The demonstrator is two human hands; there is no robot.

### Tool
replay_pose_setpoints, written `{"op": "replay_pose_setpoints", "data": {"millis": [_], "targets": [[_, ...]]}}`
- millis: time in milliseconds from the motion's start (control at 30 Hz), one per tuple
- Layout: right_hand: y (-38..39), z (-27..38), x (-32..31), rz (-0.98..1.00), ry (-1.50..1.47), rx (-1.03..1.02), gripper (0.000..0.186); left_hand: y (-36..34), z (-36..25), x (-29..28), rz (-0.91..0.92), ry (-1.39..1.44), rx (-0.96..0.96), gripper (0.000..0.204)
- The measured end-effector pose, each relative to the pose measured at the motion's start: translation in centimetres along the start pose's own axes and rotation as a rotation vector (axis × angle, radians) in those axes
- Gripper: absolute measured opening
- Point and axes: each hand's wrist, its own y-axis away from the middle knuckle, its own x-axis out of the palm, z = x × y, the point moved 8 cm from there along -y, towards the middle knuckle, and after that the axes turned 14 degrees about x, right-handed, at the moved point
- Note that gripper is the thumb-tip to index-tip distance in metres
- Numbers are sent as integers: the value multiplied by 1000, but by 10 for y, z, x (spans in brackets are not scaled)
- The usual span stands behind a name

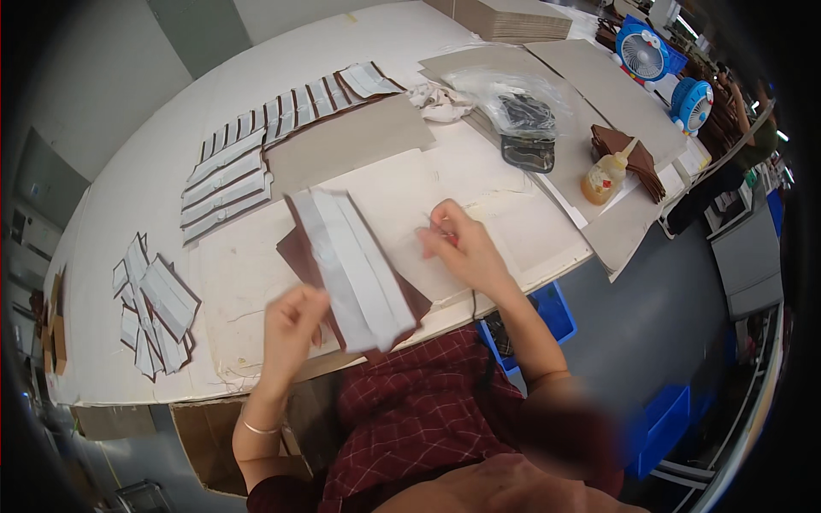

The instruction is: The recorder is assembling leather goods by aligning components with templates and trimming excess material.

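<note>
My left hand [295, 318], its fingers curled closed, grips the near left edge of a brown leather-like panel [355, 265] faced with pale grey-white strips. The panel is slightly blurred and tilted over the table's near edge. Beneath it lies a darker brown piece [295, 252], mostly covered. Right of the panel and apart from it, my right hand [462, 244] is raised with thumb and forefinger pinched. A small red bit shows in its palm, too hidden to name.
Rows of similar lined panels [227, 201] lie at the far left, with a loose pile [158, 303] nearer. A glue bottle [605, 178] stands beside brown pieces [629, 145] at right. Beyond are a plastic bag [513, 94], blue fans [643, 53] and stacked board [513, 21].
</note>
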Motion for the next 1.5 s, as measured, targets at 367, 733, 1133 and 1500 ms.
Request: {"op": "replay_pose_setpoints", "data": {"millis": [367,733,1133,1500], "targets": [[38,32,62,198,571,-523,49,3,-20,-47,-74,-655,391,15],[55,32,111,284,944,-723,60,-38,-1,-1,325,-720,522,9],[54,29,110,274,976,-736,62,-9,-12,14,298,-944,690,12],[53,29,110,284,936,-731,44,-13,-24,17,232,-992,714,14]]}}
